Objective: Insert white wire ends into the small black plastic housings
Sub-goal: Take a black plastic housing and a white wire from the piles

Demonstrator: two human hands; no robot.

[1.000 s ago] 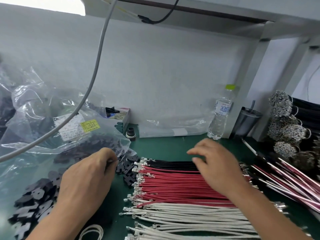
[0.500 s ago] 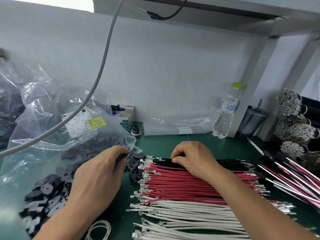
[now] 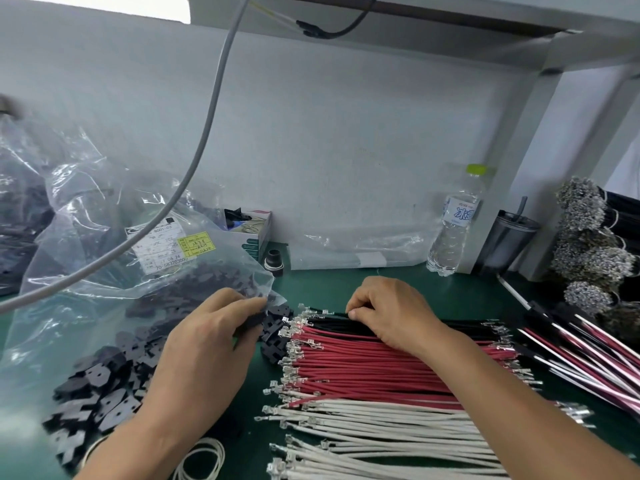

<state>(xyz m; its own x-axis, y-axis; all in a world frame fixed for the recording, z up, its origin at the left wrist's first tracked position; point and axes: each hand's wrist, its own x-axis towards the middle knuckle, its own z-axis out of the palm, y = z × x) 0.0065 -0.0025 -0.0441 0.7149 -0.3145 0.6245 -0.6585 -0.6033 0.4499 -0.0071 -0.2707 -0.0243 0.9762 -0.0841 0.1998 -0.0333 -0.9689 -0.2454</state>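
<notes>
- White wires (image 3: pixel 391 431): I see them lying flat in a bunch at the near edge of the bench (image 3: pixel 346 282), metal terminals pointing left. Neither hand touches them.
- Black housings (image 3: pixel 100 386): a loose pile spills from the mouth of a clear plastic bag (image 3: pixel 104 271) on the left side of the bench; a few more lie just beside the left ends of the wires.
- Left hand (image 3: pixel 204 355): over the pile at the bag mouth, fingers curled, thumb and fingertips pinching a small black housing (image 3: pixel 251 322).
- Right hand (image 3: pixel 388 313): resting on the black wires (image 3: pixel 329 322), fingers curled down; fingertips pinch at one black wire near its left end.
- Red wires (image 3: pixel 374 368): laid between the black bunch behind and the white bunch in front, all three touching side by side.
- Mixed red, white and black leads (image 3: pixel 588 355): fanned out near the right edge.
- Bundles of terminated wire (image 3: pixel 588 244): stacked at the far right corner.
- Water bottle (image 3: pixel 453 230) and dark tumbler (image 3: pixel 505 244): upright against the back wall, near each other.
- Small box (image 3: pixel 254 233) and black cap (image 3: pixel 274 259): at the back edge, behind the bag.
- White loops (image 3: pixel 204 462): near edge, beside the left forearm.
- Grey cable (image 3: pixel 204 133): hangs across the left of the view.
</notes>
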